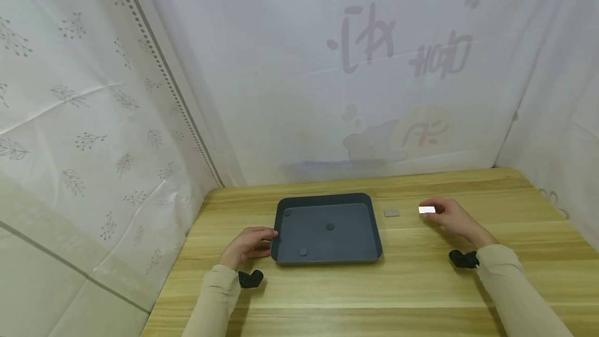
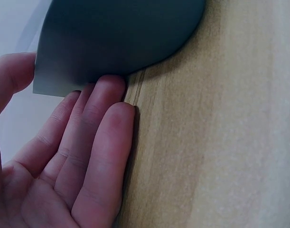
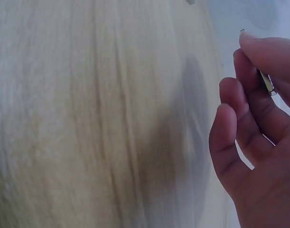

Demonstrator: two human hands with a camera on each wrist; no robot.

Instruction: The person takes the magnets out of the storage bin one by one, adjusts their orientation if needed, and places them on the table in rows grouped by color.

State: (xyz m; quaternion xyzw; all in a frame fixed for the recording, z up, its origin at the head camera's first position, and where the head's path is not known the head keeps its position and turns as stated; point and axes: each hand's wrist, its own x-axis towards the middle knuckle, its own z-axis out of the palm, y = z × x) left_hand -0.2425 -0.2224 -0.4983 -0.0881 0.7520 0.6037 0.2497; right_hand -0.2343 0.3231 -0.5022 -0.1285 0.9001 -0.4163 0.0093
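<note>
Tray [image 1: 348,241] (head): three discs [image 1: 303,251] inside; I find a flat grey piece [image 1: 391,213] just right, a shiny piece [image 1: 427,210] farther right.
Left hand [image 2: 64,152] (left wrist): grips the tray's left edge.
Right hand [image 3: 261,123] (right wrist): pinches the shiny piece.

We see a pale wood-grain counter [image 1: 309,295] with lengthwise streaks and rounded far corners. Beyond its far edge, we face a whitish sheet [image 1: 281,66] with faded purplish lettering [image 1: 369,38] and, lower down, a faint yellowish round motif [image 1: 426,126]. Past the left edge, we find creased white fabric [image 1: 70,113] printed with grey leafy sprigs; a dark dotted stripe [image 1: 161,69] slants down toward the counter's far left corner. Another pale sheet [image 1: 561,118] hangs beyond the right edge. Soft light reaches us across everything.
</note>
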